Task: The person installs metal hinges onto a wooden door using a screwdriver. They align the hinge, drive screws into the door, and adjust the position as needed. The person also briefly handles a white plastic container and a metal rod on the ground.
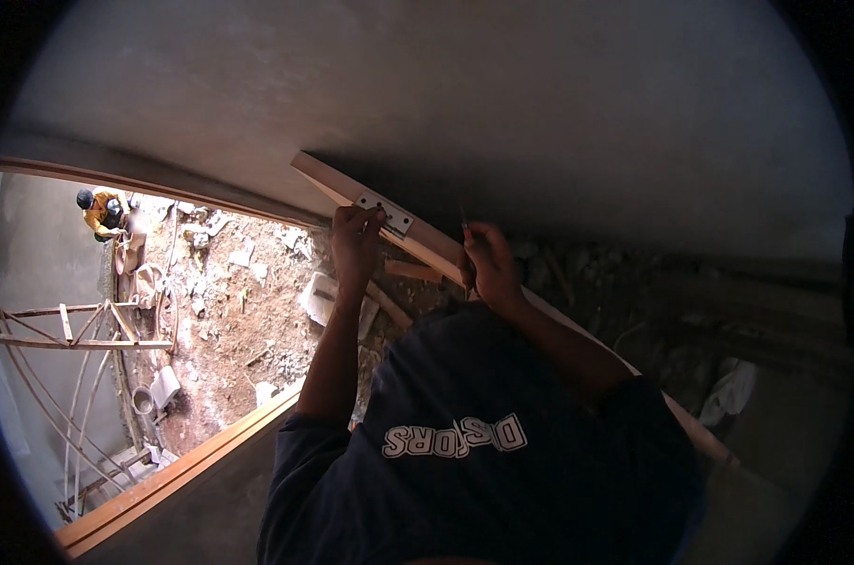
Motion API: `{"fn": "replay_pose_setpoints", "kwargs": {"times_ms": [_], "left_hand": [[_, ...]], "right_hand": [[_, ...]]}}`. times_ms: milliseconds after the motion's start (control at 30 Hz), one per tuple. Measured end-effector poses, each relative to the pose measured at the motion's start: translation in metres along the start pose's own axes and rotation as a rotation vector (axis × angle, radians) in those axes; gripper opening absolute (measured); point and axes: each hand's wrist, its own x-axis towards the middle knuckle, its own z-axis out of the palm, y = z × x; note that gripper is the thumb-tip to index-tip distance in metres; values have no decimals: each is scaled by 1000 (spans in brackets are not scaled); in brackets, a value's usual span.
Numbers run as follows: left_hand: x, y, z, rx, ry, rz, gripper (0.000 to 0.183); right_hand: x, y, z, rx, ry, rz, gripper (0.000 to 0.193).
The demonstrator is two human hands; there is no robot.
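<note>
A long pale wooden board (323, 176) runs slantwise from the upper middle down to the lower right. On its edge near the far end lies a flat metal hinge (398, 223) with dark screw holes. My left hand (355, 243) has its fingers closed at the hinge, pressing it against the wood. My right hand (491, 264) is beside the board, farther along, its fingers closed round a thin dark pointed tool (464, 215) that sticks up past them. The tool's exact kind is too dim to tell, and the tool stands apart from the hinge.
A grey plastered wall (540, 94) rises just beyond the board. At left a wooden frame (192, 447) borders an opening onto rubble-strewn ground (229, 320). Outside are a bucket (143, 400), a wooden trestle (79, 341) and a person in yellow (99, 217). Dim debris (559, 273) lies behind my right hand.
</note>
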Motion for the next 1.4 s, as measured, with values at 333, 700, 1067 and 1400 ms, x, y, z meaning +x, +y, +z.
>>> {"fn": "replay_pose_setpoints", "kwargs": {"times_ms": [333,700,1067,1400], "left_hand": [[-4,-5,9,80,42,49,18],[-6,-8,11,45,46,71,15],[-3,-11,11,51,61,123,14],[-5,-5,13,112,108,263,9]], "right_hand": [[0,-2,1,40,0,24,26],[2,0,0,78,-5,28,25],[2,1,-1,69,-9,50,27],[2,-1,-1,59,-5,48,27]]}}
